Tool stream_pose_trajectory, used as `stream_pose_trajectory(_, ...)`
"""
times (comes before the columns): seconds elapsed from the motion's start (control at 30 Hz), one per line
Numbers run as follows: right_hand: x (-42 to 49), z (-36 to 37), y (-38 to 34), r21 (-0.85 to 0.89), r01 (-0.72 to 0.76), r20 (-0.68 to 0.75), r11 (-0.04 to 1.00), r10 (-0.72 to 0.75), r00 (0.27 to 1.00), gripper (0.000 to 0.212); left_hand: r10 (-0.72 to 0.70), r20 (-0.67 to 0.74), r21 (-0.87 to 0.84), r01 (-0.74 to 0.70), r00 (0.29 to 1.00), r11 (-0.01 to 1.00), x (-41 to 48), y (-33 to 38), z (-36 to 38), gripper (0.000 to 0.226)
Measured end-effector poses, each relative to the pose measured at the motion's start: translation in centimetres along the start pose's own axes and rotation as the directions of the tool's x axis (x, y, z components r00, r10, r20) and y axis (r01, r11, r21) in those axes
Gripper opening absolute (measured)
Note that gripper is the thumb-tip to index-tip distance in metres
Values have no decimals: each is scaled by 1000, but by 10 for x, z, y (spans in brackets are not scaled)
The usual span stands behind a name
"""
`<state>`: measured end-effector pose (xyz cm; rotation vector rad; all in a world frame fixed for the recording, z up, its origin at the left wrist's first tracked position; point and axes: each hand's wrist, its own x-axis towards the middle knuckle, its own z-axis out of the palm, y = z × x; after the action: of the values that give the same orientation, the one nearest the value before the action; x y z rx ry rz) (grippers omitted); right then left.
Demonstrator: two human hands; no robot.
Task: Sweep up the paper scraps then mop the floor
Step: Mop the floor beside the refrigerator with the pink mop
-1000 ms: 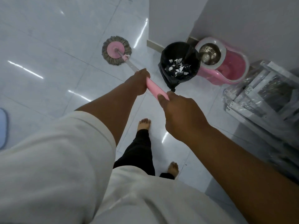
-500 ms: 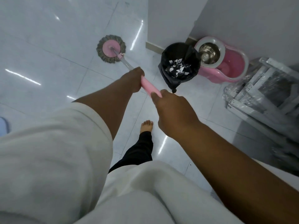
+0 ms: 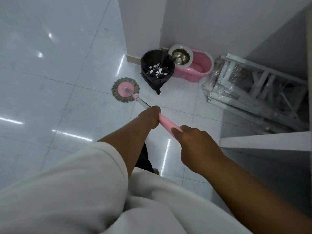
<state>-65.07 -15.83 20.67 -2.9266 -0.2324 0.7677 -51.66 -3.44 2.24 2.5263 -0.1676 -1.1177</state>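
The paper scraps (image 3: 157,71) sit in the bin (image 3: 147,79), so sweeping looks done; the left grip (image 3: 150,118) and right grip (image 3: 197,149) clasp the mop handle (image 3: 166,121), and mopping the floor (image 3: 67,81) seems underway.

floor tiles (image 3: 50,73) glossy | mop head (image 3: 125,90) stringy cloth | spinner basket (image 3: 180,55) shiny metal

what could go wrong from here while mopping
The mop head lies close to the black-bagged bin; a stroke to the right might tip it and spill the paper scraps. The floor is glossy and the foot looks bare, so wet tiles could mean a slip while the left hand and right hand both grip the mop handle.
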Motion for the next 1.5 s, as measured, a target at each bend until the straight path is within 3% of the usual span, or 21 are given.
stream_pose_trajectory(0.43, 6, 13, -30, -10, -74, 36, 997, 75, 997, 49, 137, -16, 132, -134, 990, 982, -10, -19, -5, 45)
stream_pose_trajectory(0.67, 97, -15, -51, 42, -82, 32, 996, 81, 996, 56, 49, -16, 20, -48, 999, 999, 55, -51, -78, 38)
stream_pose_trajectory(0.93, 238, -52, -80, 102, -114, 28, 988, 112, 993, 63, 146, -51, 130, -138, 988, 982, 162, -101, -181, 50)
stream_pose_trajectory(1.1, 326, -66, -98, 160, -95, -9, 983, 98, 995, 60, 194, -60, 195, -179, 979, 964, 227, -135, -239, 47)
stream_pose_trajectory(1.2, 363, -65, -112, 196, -87, -39, 977, 97, 995, 59, 154, -50, 237, -138, 987, 962, 255, -153, -265, 49)
stream_pose_trajectory(1.5, 329, -48, -126, 195, -105, -58, 975, 118, 991, 60, 214, -44, 283, -193, 976, 939, 223, -157, -246, 54)
